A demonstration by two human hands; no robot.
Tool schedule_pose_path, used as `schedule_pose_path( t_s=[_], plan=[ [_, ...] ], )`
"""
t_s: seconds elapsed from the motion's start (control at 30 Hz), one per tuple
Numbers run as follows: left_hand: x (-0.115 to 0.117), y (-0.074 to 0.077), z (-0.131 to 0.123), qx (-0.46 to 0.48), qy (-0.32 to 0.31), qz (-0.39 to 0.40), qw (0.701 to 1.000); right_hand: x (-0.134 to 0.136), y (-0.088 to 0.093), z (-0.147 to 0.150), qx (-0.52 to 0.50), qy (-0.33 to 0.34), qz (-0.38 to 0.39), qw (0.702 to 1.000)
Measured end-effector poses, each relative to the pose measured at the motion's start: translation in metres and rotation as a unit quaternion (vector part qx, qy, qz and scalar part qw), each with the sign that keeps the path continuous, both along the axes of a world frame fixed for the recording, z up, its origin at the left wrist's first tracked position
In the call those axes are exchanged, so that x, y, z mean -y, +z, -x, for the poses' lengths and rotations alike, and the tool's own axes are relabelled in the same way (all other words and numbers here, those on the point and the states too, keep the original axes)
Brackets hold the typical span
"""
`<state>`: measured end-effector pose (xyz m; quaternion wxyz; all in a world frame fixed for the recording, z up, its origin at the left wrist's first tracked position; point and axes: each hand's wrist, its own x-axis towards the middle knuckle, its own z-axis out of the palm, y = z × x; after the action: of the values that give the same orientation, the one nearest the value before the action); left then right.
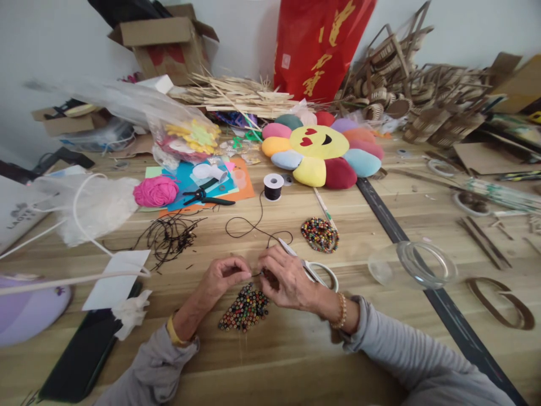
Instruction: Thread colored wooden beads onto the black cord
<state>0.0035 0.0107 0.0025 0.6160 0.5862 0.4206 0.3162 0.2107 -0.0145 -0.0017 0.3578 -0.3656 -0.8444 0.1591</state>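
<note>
My left hand (226,277) pinches the black cord (256,275) between thumb and fingertips. Close beside it, my right hand (285,277) has its fingers closed on the other side of the same cord; whether a bead is in them is too small to tell. Just below both hands lies a pile of small multicoloured beads (244,308). The cord loops away on the table towards a white spool of black cord (273,187). White-handled scissors (323,274) lie partly under my right hand. A coiled string of beads (320,234) rests behind them.
Black cord pieces (173,237), black pliers (205,197) and pink yarn (156,191) lie to the left. A flower cushion (321,144) sits at the back. Clear rings (426,265) and a dark strip (448,321) are right; a phone (82,355) is front left.
</note>
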Motion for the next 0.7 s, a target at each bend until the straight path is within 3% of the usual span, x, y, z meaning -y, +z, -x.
schedule_pose_path(
  t_s=[0.23, 0.7],
  plan=[
    [-0.001, 0.0019, -0.001, -0.015, 0.0, 0.011, 1.0, -0.003, -0.004, -0.0022, -0.023, 0.078, 0.011, 0.997],
    [0.0042, 0.0001, -0.0037, -0.057, 0.051, -0.05, 0.996, -0.0021, -0.0047, -0.0043, -0.039, 0.021, 0.027, 0.999]
  ],
)
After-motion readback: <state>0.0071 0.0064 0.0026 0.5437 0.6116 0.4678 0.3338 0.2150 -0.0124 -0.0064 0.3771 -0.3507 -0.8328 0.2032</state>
